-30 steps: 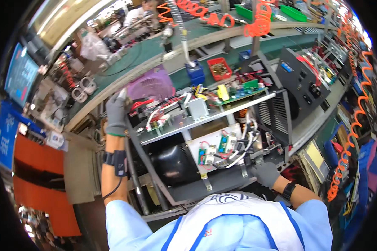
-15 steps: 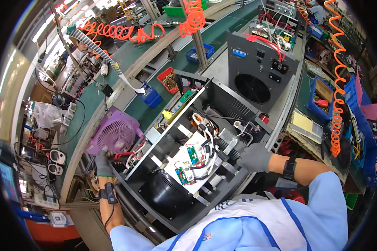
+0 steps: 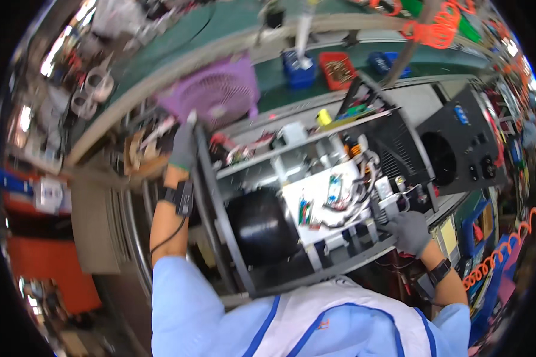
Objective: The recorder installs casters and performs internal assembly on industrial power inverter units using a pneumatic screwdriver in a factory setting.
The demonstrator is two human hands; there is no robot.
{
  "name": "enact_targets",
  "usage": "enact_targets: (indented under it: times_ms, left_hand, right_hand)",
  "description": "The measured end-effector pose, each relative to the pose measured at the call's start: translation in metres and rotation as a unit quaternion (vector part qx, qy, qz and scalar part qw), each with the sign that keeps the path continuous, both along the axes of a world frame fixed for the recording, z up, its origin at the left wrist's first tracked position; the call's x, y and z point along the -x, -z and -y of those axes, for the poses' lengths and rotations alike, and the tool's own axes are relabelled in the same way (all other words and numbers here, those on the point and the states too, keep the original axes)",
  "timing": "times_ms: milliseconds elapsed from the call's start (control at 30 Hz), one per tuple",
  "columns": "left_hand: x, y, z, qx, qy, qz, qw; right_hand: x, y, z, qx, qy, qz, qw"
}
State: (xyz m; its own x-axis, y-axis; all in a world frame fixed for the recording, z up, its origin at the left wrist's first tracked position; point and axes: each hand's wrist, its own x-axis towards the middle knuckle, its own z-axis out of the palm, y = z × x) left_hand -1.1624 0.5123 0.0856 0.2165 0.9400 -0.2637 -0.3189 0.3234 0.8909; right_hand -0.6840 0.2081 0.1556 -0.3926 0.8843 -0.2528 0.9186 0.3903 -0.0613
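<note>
Round it swings! In the head view, the one open black chassis (image 3: 227, 223) lies nearer level across the centre of the frame, no longer steeply slanted, and the whole scene has turned with it. The left hand (image 3: 186, 143) has gone from lower left up to upper left, while the right hand (image 3: 411, 232) has slid further right.

Two gloved hands at work: the left at the chassis's upper-left corner, the right at its lower-right edge, fingers bent; blur and angle mean I can't tell whether either is pinching.

Inside the chassis, one black rounded housing (image 3: 262, 226) at left, then one white plate (image 3: 311, 189) carrying two small circuit boards (image 3: 334, 189), white cables crowding their right side.

Up top, one purple fan (image 3: 220, 89); along the green surface (image 3: 271, 89), two blue bins (image 3: 298, 70) and one red bin (image 3: 338, 70) between them. Far right, one dark panel (image 3: 476, 128) with a round opening.
</note>
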Motion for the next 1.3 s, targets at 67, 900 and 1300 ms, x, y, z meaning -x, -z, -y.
enact_targets:
  times_ms: [67,900,1300]
  left_hand:
    - [0.008,0.013,0.029,-0.188,-0.126,-0.155,0.962]
    - [-0.075,-0.103,0.525,-0.044,-0.120,0.428,0.895]
    - [-0.326,-0.246,0.271,-0.120,0.090,0.368,0.917]
  right_hand:
    - [0.003,0.003,0.002,-0.032,0.001,-0.024,0.999]
    - [-0.013,0.043,0.194,-0.220,0.193,-0.194,0.936]
    - [-0.098,0.159,0.657,0.007,0.640,-0.143,0.755]
